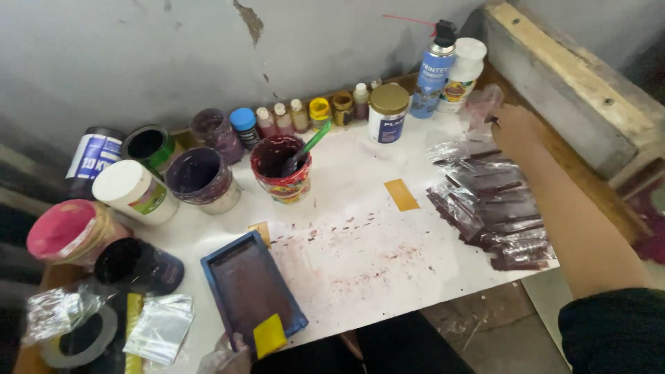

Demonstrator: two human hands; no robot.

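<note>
Left hand (225,359): bottom edge of the frame, gloved in clear plastic, gripping the near end of the blue tray (251,289) beside its yellow pad, which steadies it.
Blue tray: lower centre, dark red inside, on the stained white table (360,208).
Packets (495,208): right of centre, stacked in clear wrap.
Right hand (516,128): upper right, reaching past the packets; whether it is open or closed, I cannot tell.
Red pot (280,170): centre, green stick leaning inside.
Far row: small bottles, blue spray can (431,73) along the wall.
</note>
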